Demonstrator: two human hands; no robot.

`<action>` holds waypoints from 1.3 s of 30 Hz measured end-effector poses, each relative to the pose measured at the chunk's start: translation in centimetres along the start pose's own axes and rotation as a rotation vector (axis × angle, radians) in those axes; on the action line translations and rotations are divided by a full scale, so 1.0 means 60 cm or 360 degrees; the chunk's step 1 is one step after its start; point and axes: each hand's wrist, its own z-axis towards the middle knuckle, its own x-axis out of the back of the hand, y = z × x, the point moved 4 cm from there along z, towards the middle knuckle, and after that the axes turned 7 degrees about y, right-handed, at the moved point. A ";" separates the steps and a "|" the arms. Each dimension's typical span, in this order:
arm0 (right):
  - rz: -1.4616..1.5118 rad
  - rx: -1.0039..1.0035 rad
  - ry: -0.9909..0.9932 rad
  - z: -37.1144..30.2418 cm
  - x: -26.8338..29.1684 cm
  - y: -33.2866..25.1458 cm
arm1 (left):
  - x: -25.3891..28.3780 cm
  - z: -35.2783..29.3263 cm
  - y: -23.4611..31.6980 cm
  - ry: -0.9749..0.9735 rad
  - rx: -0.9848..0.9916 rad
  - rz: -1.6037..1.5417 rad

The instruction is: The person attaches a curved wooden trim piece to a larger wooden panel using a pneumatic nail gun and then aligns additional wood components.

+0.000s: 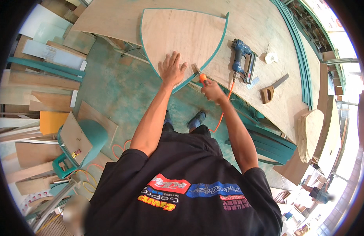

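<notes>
A shield-shaped plywood panel point(178, 37) with a teal strip point(219, 47) along its curved edge lies on the workbench, its pointed end toward me. The strip sticks out a little past the far right corner. My left hand point(172, 70) rests flat on the panel near the point, fingers spread. In my right hand point(213, 92) is an orange-handled hand tool point(203, 80), gripped by its handle. Its metal end is over the panel's right curved edge; the exact kind of tool is unclear.
A blue nail gun point(241, 59) with an orange hose point(229, 96) lies on the bench point(260, 31), beside a handsaw point(273, 89) and a white roll point(270, 58). Long teal strips point(298, 51) lie at right. Left stands a teal stool point(64, 165) near stacked boards. Another person point(320, 193) is far right.
</notes>
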 end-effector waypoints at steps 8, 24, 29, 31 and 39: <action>-0.0413 0.0444 0.0365 -0.009 0.072 -0.030 | -0.015 -0.006 -0.019 0.0076 -0.0044 -0.0103; -0.0610 0.0685 0.1106 -0.125 0.003 -0.050 | -0.011 -0.010 -0.011 0.0052 -0.0070 0.0036; -0.1368 0.0684 0.1053 -0.110 0.006 -0.036 | -0.005 -0.011 -0.006 0.0053 -0.0100 0.0049; -0.1233 0.0711 0.1049 -0.114 0.026 -0.057 | -0.005 -0.010 -0.013 0.0125 -0.0105 0.0073; -0.1197 0.0562 0.0976 -0.098 0.005 -0.027 | -0.013 -0.009 -0.013 0.0099 -0.0059 0.0007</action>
